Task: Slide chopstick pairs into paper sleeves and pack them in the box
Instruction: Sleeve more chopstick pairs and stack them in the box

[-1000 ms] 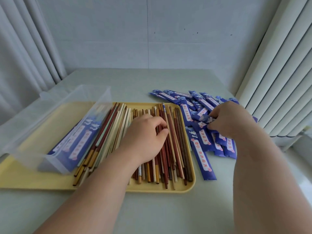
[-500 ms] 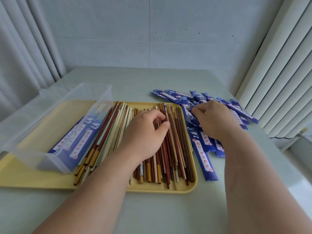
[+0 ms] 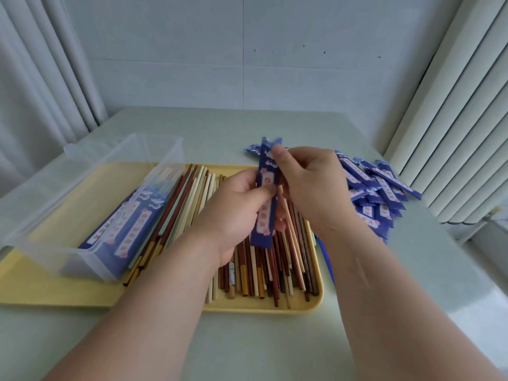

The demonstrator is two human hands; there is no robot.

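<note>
Both hands are raised together, meeting on 1 paper sleeve (image 3: 266, 204). The sleeve is blue with a white label strip and pink flowers. It stands nearly upright, notched end up, and its lower end hangs free over the loose chopsticks (image 3: 275, 273).

Left hand (image 3: 236, 213): the thumb lies across the sleeve's front about midway, with the fingers curled behind it in a pinch.

Right hand (image 3: 316, 188): the thumb presses the sleeve near its top, with the other fingers curled in behind, gripping the upper part.

Whether either hand also holds chopsticks behind the sleeve I cannot tell, since the sleeve and fingers hide that spot.

Below both hands are the loose chopsticks, many of them, in mixed red-brown, cream and pale green, some with gold bands. They lie roughly parallel, ends toward the person, on a yellow tray (image 3: 261, 307).

Left of the left hand a clear box (image 3: 90, 188) sits on the same tray. Packed sleeves (image 3: 129, 229) of the same blue print lie flat inside it. The nearest chopsticks lie against the box's right wall.

Right of the right hand a sleeve pile (image 3: 379, 193) lies off the tray on the table (image 3: 233, 125). The sleeves overlap at mixed angles, and the right wrist covers part of the pile.

Beyond the hands are bare table and a pale wall. A curtain (image 3: 41, 78) hangs far to the left and a slatted blind (image 3: 453, 119) far to the right.
</note>
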